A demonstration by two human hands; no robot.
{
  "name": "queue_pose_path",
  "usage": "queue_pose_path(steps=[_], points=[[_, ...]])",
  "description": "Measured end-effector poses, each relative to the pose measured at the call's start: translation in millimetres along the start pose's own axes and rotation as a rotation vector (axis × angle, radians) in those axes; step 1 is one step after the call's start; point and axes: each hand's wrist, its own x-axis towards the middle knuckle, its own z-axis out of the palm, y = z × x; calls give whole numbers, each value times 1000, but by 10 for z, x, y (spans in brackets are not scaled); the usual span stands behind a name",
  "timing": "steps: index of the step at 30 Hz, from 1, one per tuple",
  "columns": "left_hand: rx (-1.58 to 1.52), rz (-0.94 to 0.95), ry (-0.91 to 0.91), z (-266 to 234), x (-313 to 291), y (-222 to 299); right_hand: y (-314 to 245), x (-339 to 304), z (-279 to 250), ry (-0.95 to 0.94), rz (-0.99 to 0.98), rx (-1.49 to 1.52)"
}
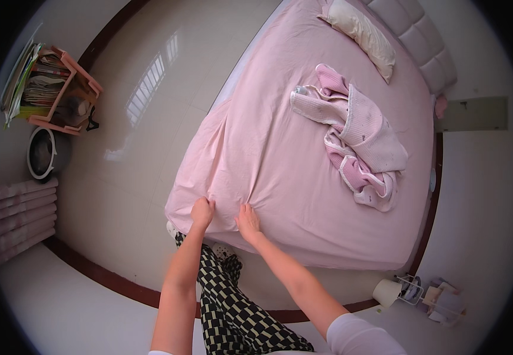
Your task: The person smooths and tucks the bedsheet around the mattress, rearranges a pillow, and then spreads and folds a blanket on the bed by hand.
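Both hands are at the near left corner of a bed covered by a pink fitted sheet. My left hand is closed, pinching the sheet close to the corner. A short way to its right, my right hand also grips the fabric with bent fingers. Creases run from both hands up across the sheet, and loose folds bunch along the left side. On the bed's right half lies a crumpled pink and white blanket. A cream pillow rests near the padded headboard.
Against the left wall stand a pink rack of books and papers and a dark bin with a white rim. A pink curtain hangs below them. At the lower right are a pale bin and a small white rack.
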Motion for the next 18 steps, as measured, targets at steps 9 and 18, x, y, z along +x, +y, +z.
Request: queue_pose_path(steps=[9, 18], points=[[235, 339, -245, -302, 239, 33, 61, 143, 105, 26, 53, 75], [209, 157, -297, -608, 211, -175, -389, 87, 213, 0, 125, -3]])
